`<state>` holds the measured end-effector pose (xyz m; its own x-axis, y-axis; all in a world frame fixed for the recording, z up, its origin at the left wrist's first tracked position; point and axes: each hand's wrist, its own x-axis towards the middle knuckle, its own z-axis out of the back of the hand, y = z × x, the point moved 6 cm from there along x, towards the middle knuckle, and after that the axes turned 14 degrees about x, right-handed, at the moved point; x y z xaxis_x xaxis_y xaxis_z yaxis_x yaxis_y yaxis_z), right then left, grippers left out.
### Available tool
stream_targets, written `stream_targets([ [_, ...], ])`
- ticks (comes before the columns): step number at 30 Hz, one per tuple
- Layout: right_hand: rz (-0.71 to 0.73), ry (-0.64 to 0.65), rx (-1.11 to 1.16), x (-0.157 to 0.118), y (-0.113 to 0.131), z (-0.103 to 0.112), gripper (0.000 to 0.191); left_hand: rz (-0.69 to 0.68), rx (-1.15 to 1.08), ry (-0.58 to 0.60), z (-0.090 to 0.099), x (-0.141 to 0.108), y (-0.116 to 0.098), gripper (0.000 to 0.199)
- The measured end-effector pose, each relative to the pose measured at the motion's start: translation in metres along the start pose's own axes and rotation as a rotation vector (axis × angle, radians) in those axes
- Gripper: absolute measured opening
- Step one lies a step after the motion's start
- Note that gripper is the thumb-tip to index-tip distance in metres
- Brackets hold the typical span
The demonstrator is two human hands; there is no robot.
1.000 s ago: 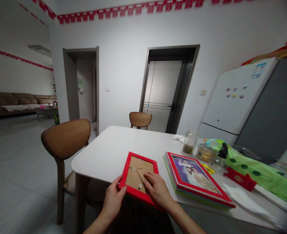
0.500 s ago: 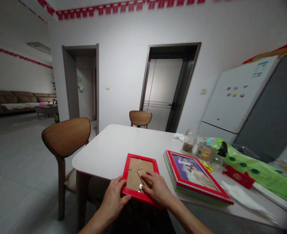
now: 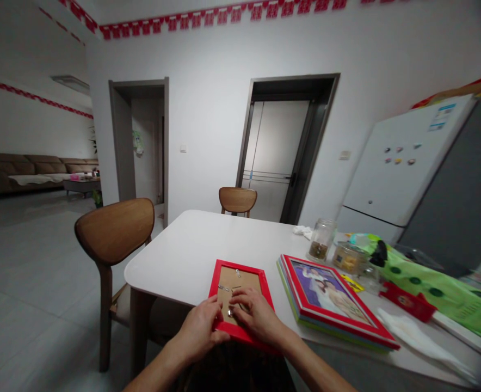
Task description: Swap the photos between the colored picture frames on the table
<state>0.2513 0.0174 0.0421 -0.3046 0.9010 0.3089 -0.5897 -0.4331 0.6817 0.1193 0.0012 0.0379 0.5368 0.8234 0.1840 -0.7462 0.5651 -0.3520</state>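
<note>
A red picture frame lies face down at the table's near edge, its brown backing board with small metal clips facing up. My left hand grips its lower left corner, thumb along the near rim and fingers over the left side. My right hand reaches across the lower right rim, its bent fingers closed over the backing close to the lower clip. Whatever lies under those fingertips is hidden. To the right is a stack of frames, topped by a red-rimmed wedding photo.
Behind the stack stand a glass jar and a yellow-filled container. A green bag, red box and white tissue lie on the right. Wooden chairs stand by the white table.
My right hand's fingers have moved left across the backing and bent more, toward the lower clip. My left hand keeps its grip on the frame. The view has shifted slightly.
</note>
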Motion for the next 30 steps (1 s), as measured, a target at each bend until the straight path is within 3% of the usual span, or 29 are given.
stream_targets([
  [7,-0.137,-0.098,-0.281,0.043,-0.002,-0.012,0.022,0.002,0.002,-0.011,0.003,-0.002,-0.01,0.02],
  [11,-0.193,-0.126,-0.328,0.058,-0.011,-0.019,0.024,0.002,-0.001,-0.005,0.0,-0.003,-0.01,0.024],
  [22,-0.397,-0.243,-0.459,0.047,-0.048,0.012,0.038,-0.002,-0.027,-0.032,0.001,-0.004,-0.007,0.027],
  [30,-0.384,-0.178,-0.416,0.049,-0.045,0.015,0.037,0.0,-0.035,-0.026,0.0,-0.001,-0.005,0.027],
])
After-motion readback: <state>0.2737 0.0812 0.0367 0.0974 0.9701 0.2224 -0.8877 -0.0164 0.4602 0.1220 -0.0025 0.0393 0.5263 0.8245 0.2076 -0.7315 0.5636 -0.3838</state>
